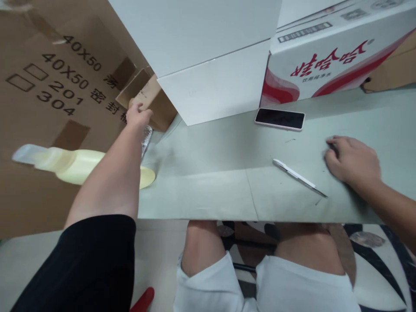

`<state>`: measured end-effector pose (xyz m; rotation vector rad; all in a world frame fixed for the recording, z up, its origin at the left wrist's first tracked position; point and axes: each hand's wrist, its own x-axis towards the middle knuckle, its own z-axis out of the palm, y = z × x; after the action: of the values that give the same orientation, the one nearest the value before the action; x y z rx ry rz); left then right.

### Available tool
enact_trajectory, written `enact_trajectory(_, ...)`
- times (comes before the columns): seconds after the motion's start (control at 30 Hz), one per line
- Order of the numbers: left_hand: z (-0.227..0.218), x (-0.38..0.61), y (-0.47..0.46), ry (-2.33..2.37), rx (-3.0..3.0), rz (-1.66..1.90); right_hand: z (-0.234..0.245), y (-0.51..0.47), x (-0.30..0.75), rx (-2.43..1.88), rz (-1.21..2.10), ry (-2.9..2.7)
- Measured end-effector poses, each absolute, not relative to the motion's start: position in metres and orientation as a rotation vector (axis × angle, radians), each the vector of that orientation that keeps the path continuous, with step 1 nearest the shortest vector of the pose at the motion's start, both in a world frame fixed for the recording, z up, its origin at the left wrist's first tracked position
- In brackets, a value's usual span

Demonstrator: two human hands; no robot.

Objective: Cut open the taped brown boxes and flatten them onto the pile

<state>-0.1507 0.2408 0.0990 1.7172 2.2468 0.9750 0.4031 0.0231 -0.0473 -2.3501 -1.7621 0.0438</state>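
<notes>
In the upper left of the frame, the left hand (138,116) is closing its fingers over the edge of a brown cardboard flap (152,97) beside the white box (214,82), with a yellowish tape roll (147,177) lying just below the forearm. At the right, the right hand (352,164) is resting knuckles-up on the grey-green table (211,190) with fingers curled, and I cannot tell whether it is gripping anything. A white pen (297,176) is lying just left of that hand, and a dark phone (280,118) is lying above the pen.
</notes>
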Motion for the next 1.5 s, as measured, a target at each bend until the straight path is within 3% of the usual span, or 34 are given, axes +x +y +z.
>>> enact_trajectory(0.3,0.101,-0.121,0.239,2.225,1.586,1.249,-0.044,0.024,0.401,-2.380,0.033,-1.759)
enact_trajectory(0.53,0.127,-0.118,0.173,2.273,1.735,1.411,-0.035,0.019,0.396,-2.395,0.071,-1.780)
enact_trajectory(0.67,0.130,-0.116,0.115,2.209,1.851,1.716,-0.032,0.018,0.394,-2.414,0.080,-1.772)
enact_trajectory(0.9,0.091,-0.081,0.014,1.258,2.092,2.292,-0.024,0.015,0.389,-2.428,0.125,-1.753)
enact_trajectory(1.1,0.049,-0.050,-0.044,1.053,2.064,1.949,-0.011,-0.006,0.371,-2.014,0.039,-1.618)
enact_trajectory(1.3,0.027,-0.058,-0.073,1.106,1.960,1.656,0.009,-0.072,0.296,-0.944,0.535,-1.843)
enact_trajectory(1.5,0.026,-0.061,-0.075,1.038,2.082,1.560,0.012,-0.087,0.247,-0.971,0.466,-1.742)
